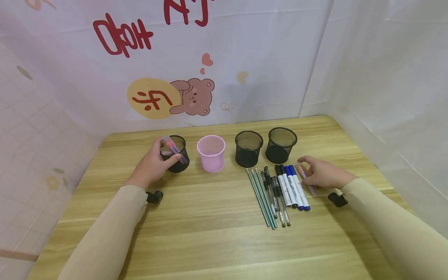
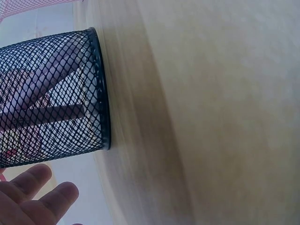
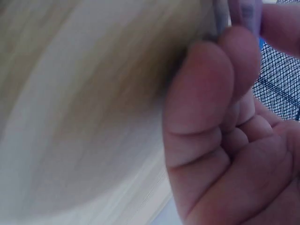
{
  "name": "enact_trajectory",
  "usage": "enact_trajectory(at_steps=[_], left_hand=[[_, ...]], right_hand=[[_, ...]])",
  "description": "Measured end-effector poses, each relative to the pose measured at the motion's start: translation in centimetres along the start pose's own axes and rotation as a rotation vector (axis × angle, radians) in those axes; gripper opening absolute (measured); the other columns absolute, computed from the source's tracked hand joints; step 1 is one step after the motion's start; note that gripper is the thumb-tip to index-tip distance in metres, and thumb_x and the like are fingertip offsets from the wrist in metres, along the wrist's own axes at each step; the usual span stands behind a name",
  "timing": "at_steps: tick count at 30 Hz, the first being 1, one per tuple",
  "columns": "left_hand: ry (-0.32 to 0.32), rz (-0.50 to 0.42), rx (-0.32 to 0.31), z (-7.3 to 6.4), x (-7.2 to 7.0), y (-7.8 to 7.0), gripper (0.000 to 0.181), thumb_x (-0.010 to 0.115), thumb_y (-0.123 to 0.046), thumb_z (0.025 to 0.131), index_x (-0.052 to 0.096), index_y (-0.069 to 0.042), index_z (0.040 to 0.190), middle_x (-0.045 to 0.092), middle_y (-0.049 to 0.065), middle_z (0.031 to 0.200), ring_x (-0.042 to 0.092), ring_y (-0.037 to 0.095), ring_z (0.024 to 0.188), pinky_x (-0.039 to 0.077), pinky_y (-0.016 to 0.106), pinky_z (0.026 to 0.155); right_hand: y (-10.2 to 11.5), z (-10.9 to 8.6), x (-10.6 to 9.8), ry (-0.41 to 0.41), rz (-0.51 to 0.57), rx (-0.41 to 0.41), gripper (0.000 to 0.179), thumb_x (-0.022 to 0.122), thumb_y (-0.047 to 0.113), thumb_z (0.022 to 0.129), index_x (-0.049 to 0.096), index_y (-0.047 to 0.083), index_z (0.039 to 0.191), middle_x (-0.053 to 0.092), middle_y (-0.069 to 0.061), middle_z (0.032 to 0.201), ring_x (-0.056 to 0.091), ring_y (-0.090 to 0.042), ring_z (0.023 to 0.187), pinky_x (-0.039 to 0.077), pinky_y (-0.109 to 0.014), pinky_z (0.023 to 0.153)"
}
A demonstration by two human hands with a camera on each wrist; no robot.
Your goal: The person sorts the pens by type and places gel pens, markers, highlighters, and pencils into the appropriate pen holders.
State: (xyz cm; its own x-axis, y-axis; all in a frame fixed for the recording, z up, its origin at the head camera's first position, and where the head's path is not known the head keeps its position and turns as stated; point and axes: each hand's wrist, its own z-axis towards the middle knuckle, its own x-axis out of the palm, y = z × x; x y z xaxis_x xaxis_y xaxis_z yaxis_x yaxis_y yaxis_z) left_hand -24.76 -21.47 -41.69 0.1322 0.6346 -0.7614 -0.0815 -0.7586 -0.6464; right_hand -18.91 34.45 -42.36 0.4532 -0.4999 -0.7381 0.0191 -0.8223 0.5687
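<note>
My left hand (image 1: 154,165) is at the leftmost black mesh pen cup (image 1: 179,168), its thumb and fingers around purple pens with pink bands (image 1: 170,144) whose lower ends are inside. In the left wrist view, the purple pens (image 2: 49,77) show through the mesh (image 2: 61,136), and two fingertips stand outside the cup. On the right of the table, my right hand (image 1: 323,173) pinches a slim pink-and-purple pen (image 1: 311,190) beside the row of markers. The right wrist view shows its fingers (image 3: 201,84) curled, with the purple pen (image 3: 251,16) at their tips.
A pink mesh cup (image 1: 212,161) and two black mesh cups (image 1: 247,155) (image 1: 278,153) stand along the back. Before them lie several green pencils (image 1: 260,198), black gel pens (image 1: 280,202), black-capped markers (image 1: 285,186) and blue-capped markers (image 1: 297,188). White cloth walls (image 1: 245,46) enclose the table.
</note>
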Motion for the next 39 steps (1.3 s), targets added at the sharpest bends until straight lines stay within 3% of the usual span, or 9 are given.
enact_trajectory(at_steps=[7, 13, 16, 21, 26, 33, 39], left_hand=[[-0.010, -0.014, 0.008, 0.1, 0.0, 0.1, 0.106, 0.057, -0.083, 0.088, 0.015, -0.025, 0.167, 0.033, 0.014, 0.170, 0.043, 0.042, 0.149, 0.036, 0.068, 0.120], [-0.009, -0.026, 0.000, 0.1, 0.0, 0.0, 0.106, 0.058, -0.082, 0.089, 0.015, -0.024, 0.167, 0.031, 0.013, 0.171, 0.039, 0.041, 0.153, 0.033, 0.068, 0.122], [-0.012, -0.030, 0.003, 0.1, 0.1, 0.1, 0.104, 0.059, -0.081, 0.089, 0.017, -0.026, 0.166, 0.035, 0.012, 0.170, 0.043, 0.040, 0.150, 0.035, 0.067, 0.121], [-0.013, -0.034, 0.013, 0.2, 0.1, 0.2, 0.099, 0.061, -0.077, 0.091, 0.020, -0.026, 0.165, 0.052, 0.014, 0.156, 0.051, 0.040, 0.143, 0.038, 0.066, 0.118], [-0.014, -0.033, 0.014, 0.2, 0.2, 0.1, 0.097, 0.063, -0.074, 0.092, 0.022, -0.025, 0.164, 0.061, 0.013, 0.146, 0.053, 0.039, 0.141, 0.040, 0.065, 0.117], [-0.003, -0.047, 0.022, -0.1, 0.0, -0.1, 0.096, 0.065, -0.070, 0.093, 0.020, -0.023, 0.164, 0.062, 0.014, 0.145, 0.053, 0.039, 0.141, 0.038, 0.064, 0.119], [-0.006, -0.043, 0.027, -0.1, 0.0, -0.1, 0.099, 0.064, -0.072, 0.093, 0.019, -0.023, 0.165, 0.048, 0.015, 0.160, 0.051, 0.040, 0.144, 0.037, 0.066, 0.120]], right_hand=[[0.2, -0.1, -0.2, -0.085, 0.022, -0.048, 0.062, 0.074, 0.013, 0.094, 0.046, -0.003, 0.147, 0.069, -0.008, 0.085, 0.061, -0.018, 0.067, 0.049, -0.026, 0.052], [0.4, -0.1, -0.3, -0.110, 0.031, -0.078, 0.043, 0.073, 0.013, 0.096, 0.058, 0.004, 0.135, 0.068, -0.005, 0.080, 0.058, -0.018, 0.061, 0.044, -0.024, 0.050], [0.8, -0.2, -0.3, -0.122, 0.046, -0.100, 0.041, 0.072, 0.012, 0.096, 0.058, 0.004, 0.134, 0.068, -0.005, 0.080, 0.057, -0.016, 0.060, 0.042, -0.024, 0.048], [1.6, -0.3, -0.3, -0.135, 0.082, -0.126, 0.037, 0.068, 0.009, 0.098, 0.059, 0.004, 0.133, 0.068, -0.006, 0.080, 0.054, -0.014, 0.058, 0.040, -0.024, 0.048], [2.3, -0.2, -0.3, -0.135, 0.110, -0.154, 0.037, 0.068, 0.008, 0.098, 0.059, 0.004, 0.134, 0.069, -0.009, 0.077, 0.058, -0.022, 0.060, 0.038, -0.024, 0.047], [3.5, -0.2, 0.0, -0.156, 0.130, -0.173, 0.039, 0.072, 0.010, 0.097, 0.061, 0.004, 0.134, 0.070, -0.012, 0.081, 0.065, -0.026, 0.066, 0.044, -0.027, 0.052], [4.0, -0.1, 0.1, -0.164, 0.153, -0.191, 0.035, 0.069, 0.008, 0.098, 0.062, 0.003, 0.131, 0.068, -0.014, 0.082, 0.064, -0.029, 0.066, 0.048, -0.027, 0.053]])
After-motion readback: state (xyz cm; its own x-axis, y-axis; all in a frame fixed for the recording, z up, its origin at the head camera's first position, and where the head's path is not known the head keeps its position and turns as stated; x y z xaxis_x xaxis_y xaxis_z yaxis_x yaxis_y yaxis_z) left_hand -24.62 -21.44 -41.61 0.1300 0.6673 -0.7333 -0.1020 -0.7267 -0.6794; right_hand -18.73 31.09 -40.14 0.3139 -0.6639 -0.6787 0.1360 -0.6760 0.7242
